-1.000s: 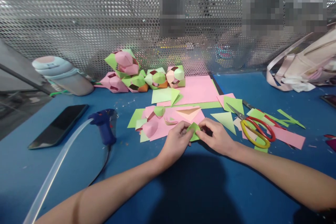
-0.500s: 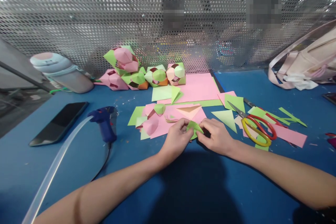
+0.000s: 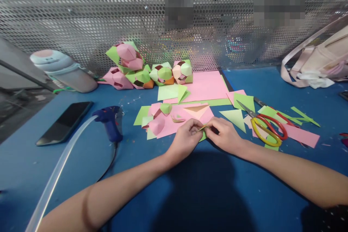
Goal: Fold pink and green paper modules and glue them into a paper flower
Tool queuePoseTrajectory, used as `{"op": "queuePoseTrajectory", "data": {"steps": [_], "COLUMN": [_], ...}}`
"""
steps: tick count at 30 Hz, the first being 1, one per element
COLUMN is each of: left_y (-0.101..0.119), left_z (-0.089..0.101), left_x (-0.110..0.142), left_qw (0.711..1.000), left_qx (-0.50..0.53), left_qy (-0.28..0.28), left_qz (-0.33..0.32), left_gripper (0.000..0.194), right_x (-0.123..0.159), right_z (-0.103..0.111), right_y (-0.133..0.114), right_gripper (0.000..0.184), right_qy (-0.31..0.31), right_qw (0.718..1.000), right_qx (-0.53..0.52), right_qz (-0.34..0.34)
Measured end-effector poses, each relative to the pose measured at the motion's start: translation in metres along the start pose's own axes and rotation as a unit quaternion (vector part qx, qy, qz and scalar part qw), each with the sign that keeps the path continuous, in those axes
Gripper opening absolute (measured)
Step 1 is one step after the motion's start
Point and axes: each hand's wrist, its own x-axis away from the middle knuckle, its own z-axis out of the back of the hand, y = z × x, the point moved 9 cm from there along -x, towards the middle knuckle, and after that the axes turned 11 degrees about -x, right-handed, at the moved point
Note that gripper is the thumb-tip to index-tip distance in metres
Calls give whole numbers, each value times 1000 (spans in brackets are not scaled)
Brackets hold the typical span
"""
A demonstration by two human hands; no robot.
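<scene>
A small piece of green paper [image 3: 202, 136] is pinched between my two hands at the middle of the table, tilted so its edge shows. My left hand [image 3: 188, 137] grips its left side with curled fingers. On the other side my right hand [image 3: 222, 135] pinches it between thumb and fingers. Just beyond lies a pink sheet [image 3: 174, 116] bearing folded pink and green paper pieces [image 3: 157, 125] and a peach folded triangle [image 3: 197, 110]. A pale green paper triangle [image 3: 234, 117] rests near my right hand.
Scissors [image 3: 268, 130] with red and yellow handles lie on paper scraps to the right. Left are a blue glue gun [image 3: 110, 121] with a long clear stick, a phone [image 3: 65, 122] and a bottle [image 3: 65, 70]. Paper balls [image 3: 140, 76] line the perforated metal screen [image 3: 114, 14]; a bag [image 3: 318, 58] stands right.
The green paper has been turned in my fingers, from showing its flat face to showing more of its edge. Both hands keep their hold, and the view has shifted slightly.
</scene>
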Motion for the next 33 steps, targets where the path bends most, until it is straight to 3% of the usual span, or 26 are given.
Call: {"op": "queuePoseTrajectory", "data": {"steps": [6,10,20,24,28,33], "left_y": [10,11,17,19,27,26], "left_z": [4,7,4,2,7,7], "left_x": [4,5,14,16,18,19], "left_qw": [999,996,999,999,994,994], "left_qx": [-37,-72,-42,-31,-67,-67], "left_qy": [22,30,17,5,18,17], "left_qz": [-28,-38,-28,-33,-82,-86], "left_gripper": [11,15,19,17,20,19], "right_x": [1,1,5,9,11,11], "right_z": [4,0,3,-2,-4,-5], "right_y": [2,1,1,-6,-10,-12], "right_gripper": [16,17,20,22,22,19], "right_qy": [24,-2,-45,-85,-93,-94], "right_qw": [1000,1000,998,996,995,994], "right_qx": [-2,7,-41,-12,2,19], "right_qz": [-7,-4,-24,16,41,54]}}
